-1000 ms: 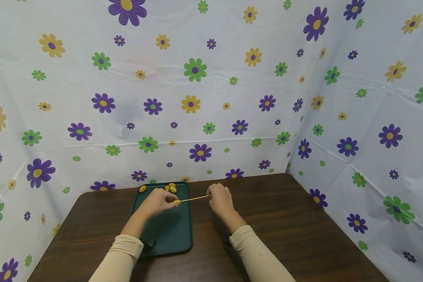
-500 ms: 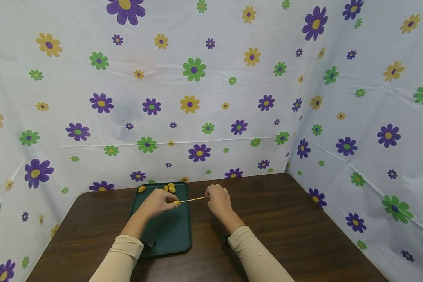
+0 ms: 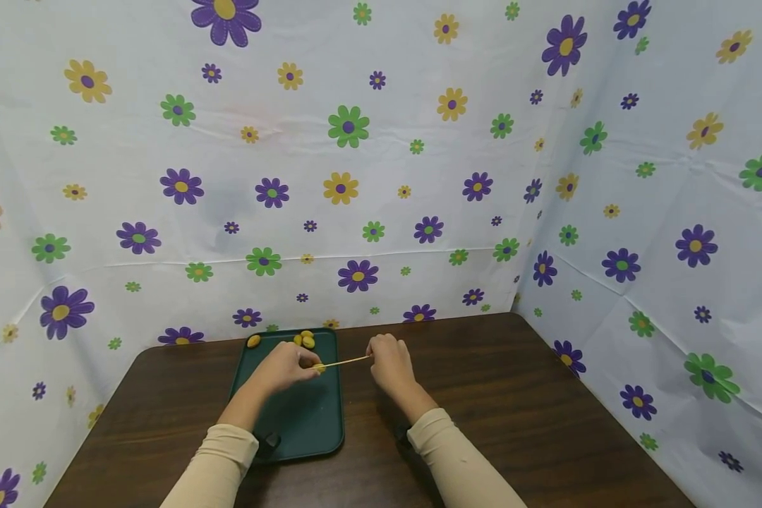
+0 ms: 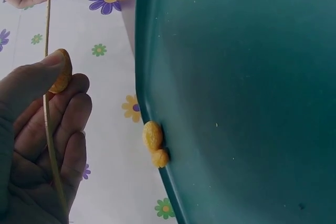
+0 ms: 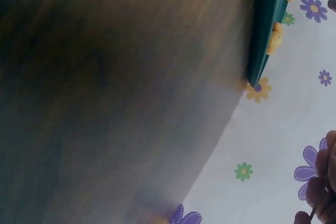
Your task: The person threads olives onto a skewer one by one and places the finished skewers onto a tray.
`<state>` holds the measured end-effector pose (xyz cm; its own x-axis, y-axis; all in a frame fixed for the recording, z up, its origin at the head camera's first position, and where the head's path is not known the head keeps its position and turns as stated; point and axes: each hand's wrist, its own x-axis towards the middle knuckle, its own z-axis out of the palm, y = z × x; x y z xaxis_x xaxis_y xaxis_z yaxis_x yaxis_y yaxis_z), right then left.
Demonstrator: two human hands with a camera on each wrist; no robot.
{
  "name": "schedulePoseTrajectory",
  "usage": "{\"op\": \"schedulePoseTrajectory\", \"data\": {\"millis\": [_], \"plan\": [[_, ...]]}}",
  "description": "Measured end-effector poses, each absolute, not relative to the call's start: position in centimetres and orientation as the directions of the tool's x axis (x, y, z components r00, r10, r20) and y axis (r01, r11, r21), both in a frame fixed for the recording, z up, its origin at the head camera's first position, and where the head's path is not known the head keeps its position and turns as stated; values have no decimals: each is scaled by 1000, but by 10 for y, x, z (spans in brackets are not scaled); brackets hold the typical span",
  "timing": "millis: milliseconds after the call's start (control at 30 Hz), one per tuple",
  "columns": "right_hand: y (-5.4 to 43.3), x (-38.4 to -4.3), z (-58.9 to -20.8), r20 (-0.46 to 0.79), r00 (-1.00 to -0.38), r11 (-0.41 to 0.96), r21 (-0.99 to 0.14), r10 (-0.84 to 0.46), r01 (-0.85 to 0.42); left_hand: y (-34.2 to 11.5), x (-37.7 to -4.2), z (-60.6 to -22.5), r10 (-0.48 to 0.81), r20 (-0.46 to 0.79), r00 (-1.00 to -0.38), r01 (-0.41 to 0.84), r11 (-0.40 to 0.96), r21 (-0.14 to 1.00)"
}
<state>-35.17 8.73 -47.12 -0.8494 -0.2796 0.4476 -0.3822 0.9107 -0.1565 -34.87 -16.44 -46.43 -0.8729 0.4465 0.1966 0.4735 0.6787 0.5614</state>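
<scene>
Wall cloth (image 3: 292,127): white with purple, green and yellow flowers, filling the upper part of the frame and both sides.
Tabletop (image 3: 133,409): dark brown wood grain, spread across the lower part of the frame.
Tray (image 3: 307,416): dark green, flat, with a low rim, lying left of centre in the lower half.
Lone piece (image 3: 253,341): small, yellow and rounded, at the tray's far left corner.
Left hand (image 3: 282,367): above the tray, thumb and fingertips pinching a small item, the other fingers bent.
Cluster (image 3: 307,342): three similar yellow pieces bunched near the tray's far right corner.
Held piece (image 3: 319,367): yellow, pinched in those fingers, lower centre of the frame.
Thin stick (image 3: 349,361): straw-coloured, running from the held piece across to the right; whether it passes through or only alongside is hidden by the thumb.
Right hand (image 3: 391,367): right of the tray, fingers curled, pinching the stick's right end.
Step in hand: seemingly working the stick into or through the held piece.
Next move, as a judgement: calls for a firm left pinch and a straight, gentle push from the right, fingertips clear of the point.
</scene>
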Motion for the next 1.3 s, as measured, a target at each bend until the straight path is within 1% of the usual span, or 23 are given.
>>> {"op": "schedulePoseTrajectory", "data": {"millis": [167, 467, 900, 1133, 1300], "plan": [[86, -351, -471, 437, -857, 913, -165, -272, -374, -162, -347, -462, 434, 190, -881, 458, 676, 578], [84, -348, -470, 408, -875, 915, -187, -260, -358, -160, -343, -460, 442, 194, -876, 466, 670, 577], [83, -343, -470, 449, -849, 907, -168, -278, -385, -158, -343, -462, 450, 202, -870, 478, 668, 570], [83, -342, -471, 435, -857, 905, -182, -278, -386, -155, -344, -463, 450, 197, -871, 474, 664, 579], [82, -343, -471, 435, -856, 908, -171, -279, -382, -154, -344, -464, 450, 197, -871, 473, 663, 581]]}}
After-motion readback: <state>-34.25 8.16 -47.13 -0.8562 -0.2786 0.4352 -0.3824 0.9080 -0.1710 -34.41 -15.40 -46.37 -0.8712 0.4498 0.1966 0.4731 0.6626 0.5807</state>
